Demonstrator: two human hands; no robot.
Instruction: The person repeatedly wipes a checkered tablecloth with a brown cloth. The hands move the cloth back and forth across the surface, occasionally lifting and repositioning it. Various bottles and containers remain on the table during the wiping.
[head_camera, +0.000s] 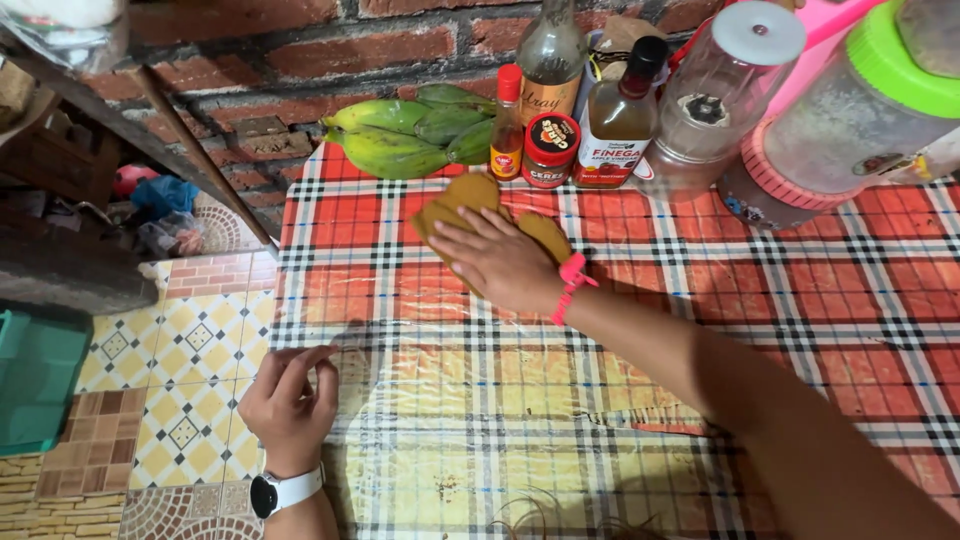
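The right hand (497, 258) lies flat, fingers spread, pressed on a mustard-brown cloth (470, 197) that sits toward twelve o'clock on the red plaid tablecloth (760, 300). The cloth pokes out past the fingertips and behind the wrist, which wears a pink band (570, 283). At eight o'clock the left hand (289, 400), with a white watch (283, 492), grips the table's near left edge, fingers curled over it. Green bananas (410, 135), bottles (549, 60) and a red-lidded jar (550, 150) line the brick wall just beyond the cloth
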